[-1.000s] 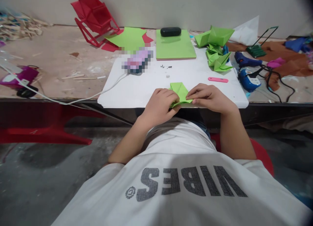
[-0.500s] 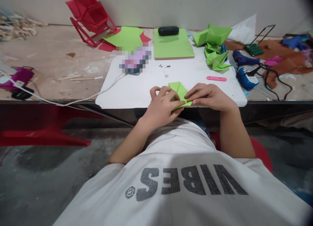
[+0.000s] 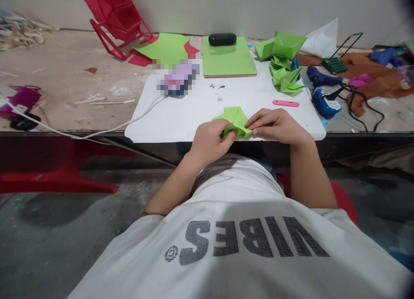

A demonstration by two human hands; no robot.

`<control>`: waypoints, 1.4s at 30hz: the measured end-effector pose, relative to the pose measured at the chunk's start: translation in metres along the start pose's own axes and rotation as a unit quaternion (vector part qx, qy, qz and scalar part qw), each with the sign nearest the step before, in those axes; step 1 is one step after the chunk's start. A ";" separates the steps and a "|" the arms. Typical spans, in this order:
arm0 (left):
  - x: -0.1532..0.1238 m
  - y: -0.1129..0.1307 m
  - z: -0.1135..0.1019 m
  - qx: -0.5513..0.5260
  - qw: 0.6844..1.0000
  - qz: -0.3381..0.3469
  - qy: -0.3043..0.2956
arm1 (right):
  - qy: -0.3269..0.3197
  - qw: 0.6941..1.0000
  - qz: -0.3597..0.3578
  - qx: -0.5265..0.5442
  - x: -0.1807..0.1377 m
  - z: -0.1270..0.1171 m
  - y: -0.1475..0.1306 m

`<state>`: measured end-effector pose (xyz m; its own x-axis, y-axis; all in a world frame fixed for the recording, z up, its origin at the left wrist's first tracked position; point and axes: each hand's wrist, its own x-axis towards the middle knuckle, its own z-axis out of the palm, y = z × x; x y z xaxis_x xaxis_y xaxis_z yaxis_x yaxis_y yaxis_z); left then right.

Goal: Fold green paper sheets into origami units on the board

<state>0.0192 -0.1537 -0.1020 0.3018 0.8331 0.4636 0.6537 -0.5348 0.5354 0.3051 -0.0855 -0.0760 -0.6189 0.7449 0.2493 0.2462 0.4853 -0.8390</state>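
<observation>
A small folded sheet of green paper (image 3: 235,116) lies at the front of the white board (image 3: 181,122), with creases and raised flaps. My left hand (image 3: 211,137) pinches its near left flap between thumb and bent fingers. On the other side, my right hand (image 3: 274,124) is closed on the paper's right corner, thumb and fingertips together. The part of the paper under my left fingers is hidden.
Behind lie a green paper stack (image 3: 229,64) with a black case (image 3: 222,39) on top, and folded green paper pieces (image 3: 281,47). A pink cutter (image 3: 286,103) is at the right. A white cable (image 3: 129,122) crosses the left, from a blurred-out phone (image 3: 178,80).
My left hand has drawn back a little to the left and its fingers have curled in. More of the green paper shows, with a flap out at its left. My right hand stays nearly still.
</observation>
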 end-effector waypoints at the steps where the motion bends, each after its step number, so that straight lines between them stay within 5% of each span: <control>1: 0.000 -0.001 0.000 0.000 1.000 -0.002 0.004 | 0.003 1.000 -0.003 -0.002 0.000 0.000 0.000; 21: 0.001 -0.012 0.010 0.027 0.995 0.043 0.088 | 0.111 0.992 -0.014 -0.052 -0.005 0.010 0.006; 38: 0.002 -0.001 0.009 -0.020 0.994 -0.078 0.071 | 0.128 0.975 -0.068 -0.171 -0.005 0.016 0.015; 42: 0.002 -0.008 0.011 -0.026 0.995 -0.050 0.083 | 0.126 0.969 -0.080 -0.197 -0.005 0.018 0.015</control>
<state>0.0220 -0.1466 -0.1130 0.1153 0.8505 0.5131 0.6375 -0.4595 0.6184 0.2988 -0.0901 -0.0985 -0.4827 0.7093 0.5137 0.4585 0.7045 -0.5417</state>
